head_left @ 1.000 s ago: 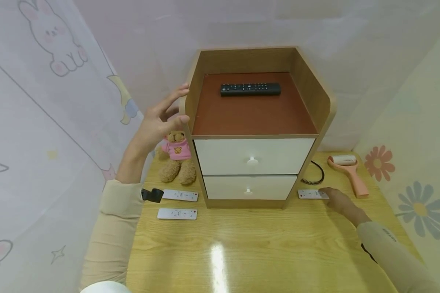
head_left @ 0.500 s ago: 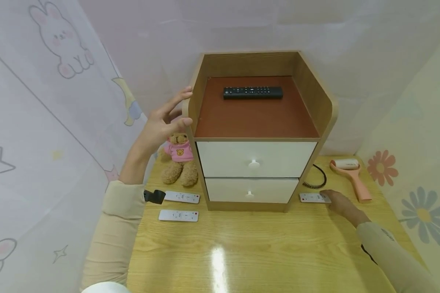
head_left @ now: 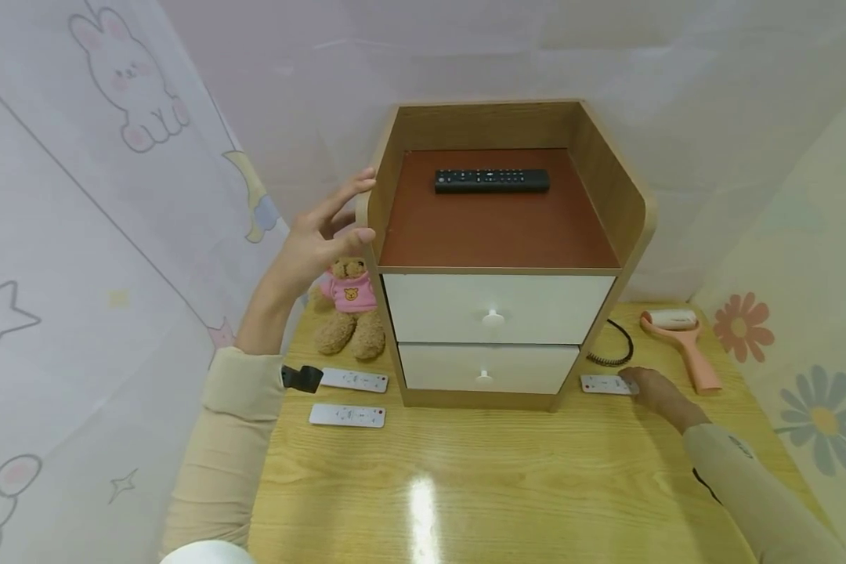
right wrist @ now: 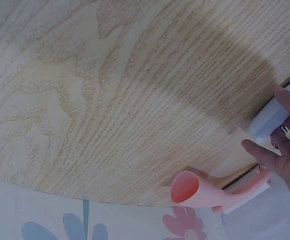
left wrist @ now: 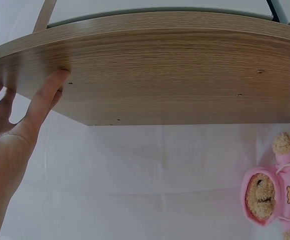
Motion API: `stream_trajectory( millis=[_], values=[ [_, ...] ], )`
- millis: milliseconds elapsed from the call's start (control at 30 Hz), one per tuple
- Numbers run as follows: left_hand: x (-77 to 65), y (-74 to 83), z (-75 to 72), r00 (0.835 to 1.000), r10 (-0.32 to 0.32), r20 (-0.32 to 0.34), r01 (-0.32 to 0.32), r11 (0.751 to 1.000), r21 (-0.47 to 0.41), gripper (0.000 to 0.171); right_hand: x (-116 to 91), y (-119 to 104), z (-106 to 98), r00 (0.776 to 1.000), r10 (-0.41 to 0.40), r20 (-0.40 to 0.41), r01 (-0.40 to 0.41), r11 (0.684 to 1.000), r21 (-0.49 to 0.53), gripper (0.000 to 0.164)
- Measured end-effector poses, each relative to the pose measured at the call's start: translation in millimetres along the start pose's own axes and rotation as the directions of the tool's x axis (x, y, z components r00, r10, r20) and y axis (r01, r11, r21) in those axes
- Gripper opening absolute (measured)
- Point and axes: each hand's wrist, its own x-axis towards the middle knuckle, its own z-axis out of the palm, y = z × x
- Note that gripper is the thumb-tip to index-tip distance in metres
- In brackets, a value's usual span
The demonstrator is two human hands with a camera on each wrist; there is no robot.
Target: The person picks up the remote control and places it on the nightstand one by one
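Note:
My left hand (head_left: 319, 239) touches the upper left side panel of a small wooden cabinet (head_left: 500, 399), its thumb and fingers spread along the edge. In the left wrist view, fingertips meet the outer face of that panel (left wrist: 174, 75). Low on the right, my right hand (head_left: 654, 389) holds the right end of a white remote control (head_left: 601, 384), which lies on the table beside the cabinet. The right wrist view shows fingers (right wrist: 287, 101) around the end of this remote; most of it falls outside that view. A black remote control (head_left: 492, 182) lies on the cabinet's top.
Two white remote controls (head_left: 356, 380) lie left of the cabinet, below a teddy bear (head_left: 352, 305) in a pink top. On the right are a pink-handled lint roller (head_left: 692, 352) and a black coiled band (head_left: 623, 345). Two white drawers (head_left: 437, 305) face the wooden table (head_left: 507, 478).
The head view has shifted slightly, so everything sits a little further right and down. Both hands keep their places relative to the cabinet and the white remote control.

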Motion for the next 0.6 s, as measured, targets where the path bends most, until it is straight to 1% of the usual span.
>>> stream_trajectory(
  millis=[133, 333, 500, 600],
  values=[
    [0.2, -0.7, 0.4, 1.000, -0.004, 0.000, 0.004, 1.000, -0.010, 0.059, -1, -2, 0, 1.000, -0.006, -0.017, 0.007, 1.000, 0.024, 0.040],
    [-0.1, 0.1, 0.8, 1.000, -0.001, -0.003, 0.001, 1.000, -0.007, 0.059, -6, -6, 0, 0.999, -0.010, -0.041, 0.010, 1.000, 0.011, 0.039],
    [0.0, 1.7, 1.6, 1.000, -0.001, -0.007, 0.001, 1.000, 0.008, 0.059, -10, -4, 4, 0.999, -0.010, -0.047, 0.011, 1.000, 0.014, 0.038],
    [-0.1, 2.1, 2.0, 1.000, -0.002, -0.010, 0.003, 1.000, 0.020, 0.059, -12, 0, 8, 0.996, -0.036, -0.086, 0.036, 0.999, -0.002, 0.038]
  ],
)
